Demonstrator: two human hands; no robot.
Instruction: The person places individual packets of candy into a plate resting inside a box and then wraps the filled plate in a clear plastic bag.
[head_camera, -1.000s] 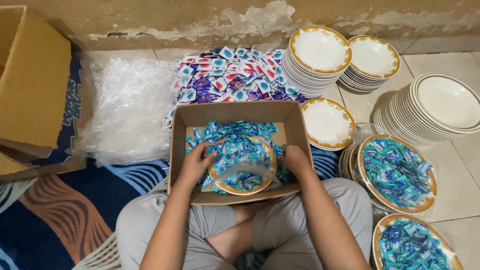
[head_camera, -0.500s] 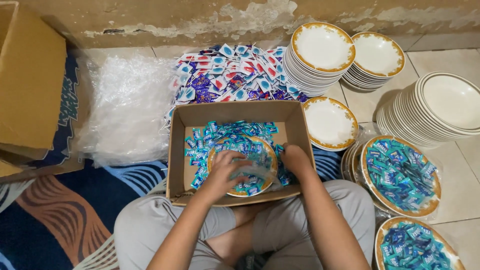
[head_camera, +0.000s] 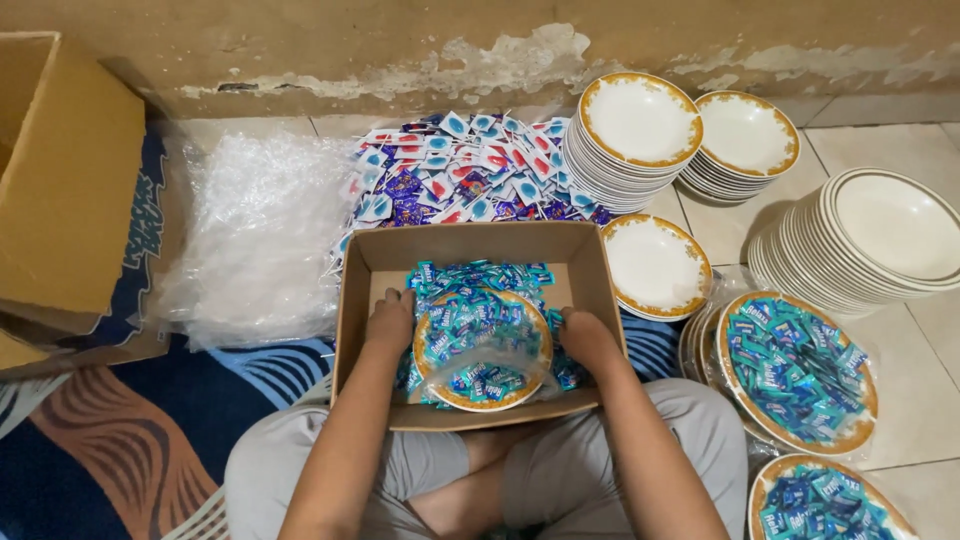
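Between the left hand (head_camera: 388, 318) and right hand (head_camera: 583, 335), both cupped against its rim, a candy-heaped gold-rimmed bowl (head_camera: 482, 350) sits in the cardboard box (head_camera: 360, 300); two filled bowls (head_camera: 797, 372) lie right, empty stacks (head_camera: 640, 125) beyond remain.

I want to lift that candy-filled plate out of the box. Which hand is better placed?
Neither clearly: left hand and right hand each rest at opposite rims of the plate.

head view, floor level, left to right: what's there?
Large cardboard box → clear plastic bags → open box with left hand, candy-filled plate, right hand → empty gold-rimmed plate → wrapped candy plate → white plate stack.
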